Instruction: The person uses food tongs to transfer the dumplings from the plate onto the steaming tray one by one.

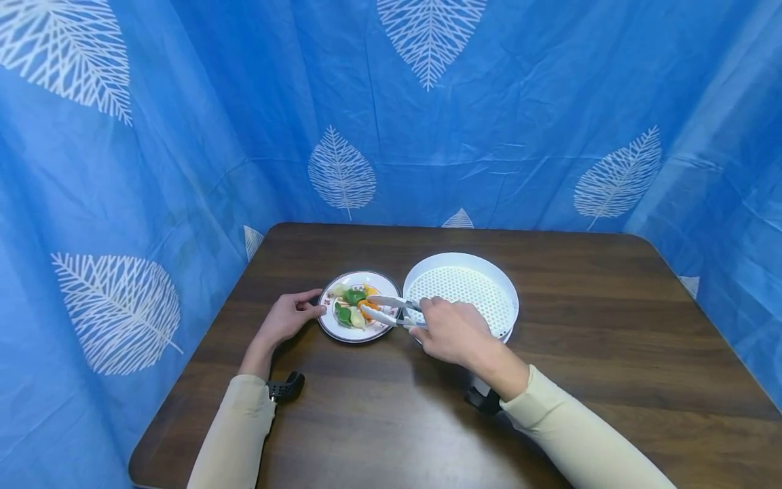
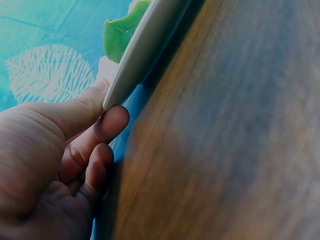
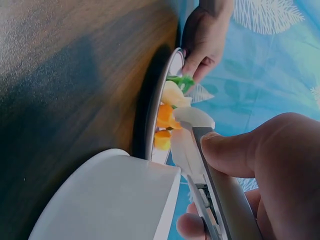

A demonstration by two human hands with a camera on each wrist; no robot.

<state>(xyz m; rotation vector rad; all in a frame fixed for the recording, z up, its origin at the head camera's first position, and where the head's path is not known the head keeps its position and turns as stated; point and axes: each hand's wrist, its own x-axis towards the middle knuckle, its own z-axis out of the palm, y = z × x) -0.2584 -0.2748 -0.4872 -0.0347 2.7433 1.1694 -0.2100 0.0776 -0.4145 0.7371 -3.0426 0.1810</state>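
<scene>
My left hand (image 1: pixel 292 316) pinches the left rim of a white plate (image 1: pixel 330 326) with a dark edge line. In the left wrist view the thumb lies over the rim and a fingertip under it. On the plate lie several dumpling-shaped pieces: green (image 1: pixel 354 296), cream (image 3: pixel 175 95), yellow (image 3: pixel 162 140) and orange (image 3: pixel 165 117). A pair of metal tongs (image 3: pixel 227 200) with white tips is gripped in my right hand (image 1: pixel 455 329). Those tips reach over the plate's right side, spread apart around the orange piece.
Immediately right of the plate stands a round white steamer basket (image 1: pixel 507 285) with a perforated bottom, partly covered by my right hand. Both stand on a dark wooden table (image 1: pixel 611 326). Blue curtains (image 1: pixel 519 102) with white leaf prints hang behind it and along the sides.
</scene>
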